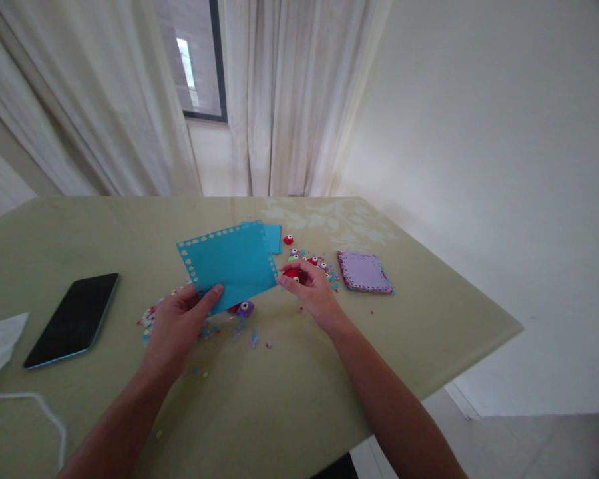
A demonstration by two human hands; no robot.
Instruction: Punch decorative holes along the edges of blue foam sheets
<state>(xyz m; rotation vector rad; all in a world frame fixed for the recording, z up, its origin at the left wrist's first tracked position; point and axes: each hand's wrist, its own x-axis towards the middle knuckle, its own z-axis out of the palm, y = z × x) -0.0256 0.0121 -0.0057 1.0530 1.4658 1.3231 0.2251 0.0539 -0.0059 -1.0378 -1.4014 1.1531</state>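
Note:
A blue sheet of paper (229, 266) with small holes punched along its top, left and right edges is held up above the table, tilted. My left hand (180, 322) grips its lower left part, thumb on the front and fingers behind. At the lower right corner, my right hand (309, 289) is closed, its thumb and fingertips pinching the paper's edge. Just under the sheet sits a small purple piece with an eye-like disc (245, 309). A red piece (292, 273) shows behind my right fingers. Part of another blue sheet (273, 238) lies behind the held one.
Several small eye-marked pieces (314, 260) and paper bits lie beyond my right hand. A stack of purple punched sheets (365, 272) is to the right. On the left are confetti (148, 320), a black tablet (74, 319), white paper (0, 342) and a white cable (47, 409).

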